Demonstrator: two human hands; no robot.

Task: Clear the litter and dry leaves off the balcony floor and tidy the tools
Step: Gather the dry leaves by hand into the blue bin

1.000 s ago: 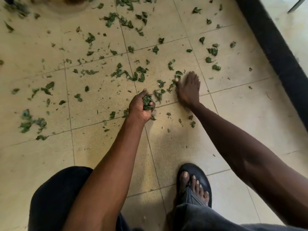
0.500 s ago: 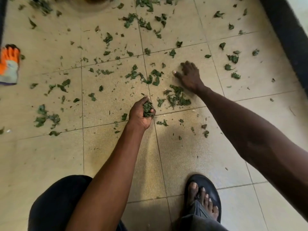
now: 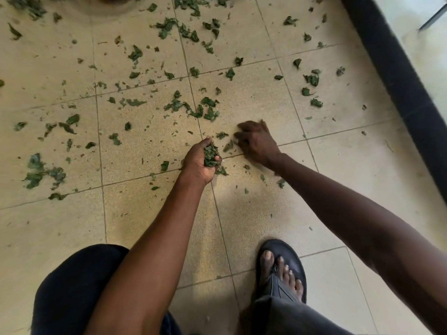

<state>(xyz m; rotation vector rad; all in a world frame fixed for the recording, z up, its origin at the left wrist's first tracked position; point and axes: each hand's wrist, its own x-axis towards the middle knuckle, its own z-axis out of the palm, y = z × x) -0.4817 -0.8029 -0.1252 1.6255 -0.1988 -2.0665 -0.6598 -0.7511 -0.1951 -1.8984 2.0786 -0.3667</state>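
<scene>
The person crouches over a floor of pale yellow square tiles (image 3: pixel 135 221) strewn with torn green leaf pieces (image 3: pixel 208 110). The left hand (image 3: pixel 202 160) is held just above the floor with its fingers curled round a clump of green leaf pieces (image 3: pixel 211 154); the thumb presses the clump from the near side. Just to its right, the right hand (image 3: pixel 257 141) lies low against the tile with its fingers bent, its fingertips among a few small leaf scraps (image 3: pixel 228 146); motion blur hides whether it pinches any. Most loose leaves lie beyond and to the left of the hands. A foot in a black sandal (image 3: pixel 290 259) stands on the tiles nearest the camera. A dark raised strip (image 3: pixel 396 76) runs along the right edge.
</scene>
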